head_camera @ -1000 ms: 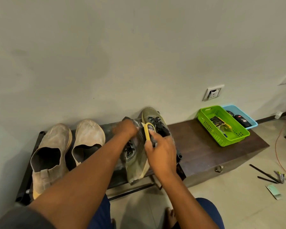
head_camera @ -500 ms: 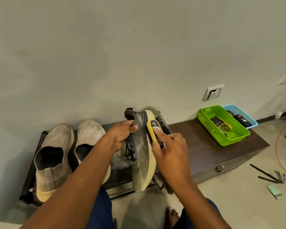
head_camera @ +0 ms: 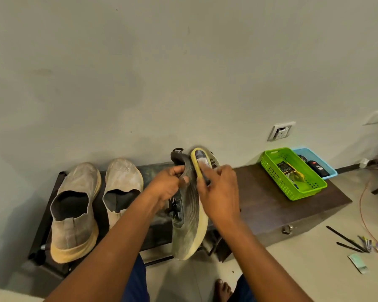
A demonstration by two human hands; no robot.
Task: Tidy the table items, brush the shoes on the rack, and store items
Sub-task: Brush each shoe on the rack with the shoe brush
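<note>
My left hand [head_camera: 169,186] grips the heel collar of a grey sneaker with a yellow sole [head_camera: 189,225], tipped on its side above the dark shoe rack [head_camera: 153,171]. My right hand [head_camera: 218,192] holds a yellow-edged brush [head_camera: 198,160] against the sneaker's heel end. The second sneaker of the pair is mostly hidden behind the brush and my right hand. Two dusty beige slip-on shoes [head_camera: 76,205] [head_camera: 121,186] stand side by side on the rack's left half.
A brown wooden box [head_camera: 282,203] adjoins the rack on the right, carrying a green basket [head_camera: 292,173] and a blue tray [head_camera: 314,162] with small items. Black sticks and papers [head_camera: 356,245] lie on the floor at right. The wall with a socket [head_camera: 282,130] is close behind.
The sneaker has been lifted and turned on its side. My right hand has moved the brush up along it toward the heel end.
</note>
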